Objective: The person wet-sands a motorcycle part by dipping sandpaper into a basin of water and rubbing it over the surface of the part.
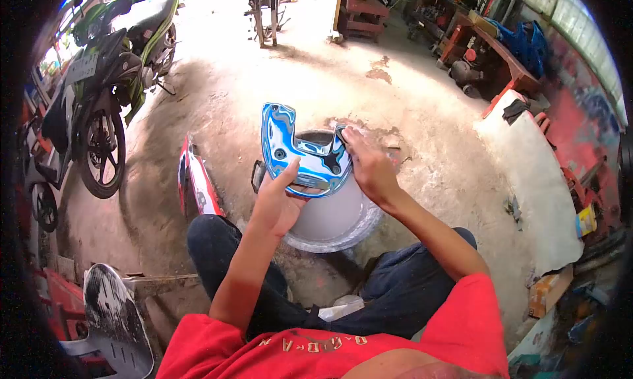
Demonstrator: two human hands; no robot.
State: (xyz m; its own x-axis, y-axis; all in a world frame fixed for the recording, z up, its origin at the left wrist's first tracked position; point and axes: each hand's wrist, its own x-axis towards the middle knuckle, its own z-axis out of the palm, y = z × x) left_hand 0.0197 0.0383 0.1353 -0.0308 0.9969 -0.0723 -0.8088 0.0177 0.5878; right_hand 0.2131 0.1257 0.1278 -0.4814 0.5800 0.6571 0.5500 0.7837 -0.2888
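My left hand (280,197) grips a curved motorcycle body panel (280,131) from below, with the thumb across its front. Blue, white and grey patches swirl over the panel, and it has a few screw holes. My right hand (370,164) presses its fingers together at the panel's upper right arm. A small dark patch shows by those fingertips; I cannot tell whether it is a separate piece or part of the panel. Beneath both hands is a round tub (313,246) of cloudy greyish liquid, partly covered by the panel.
A red and white panel (198,181) rests on the concrete floor left of the tub. A green and black motorcycle (109,82) stands at left, near a scuffed grey metal piece (115,313). A cluttered workbench (494,49) and a long pale sheet (527,181) lie at right.
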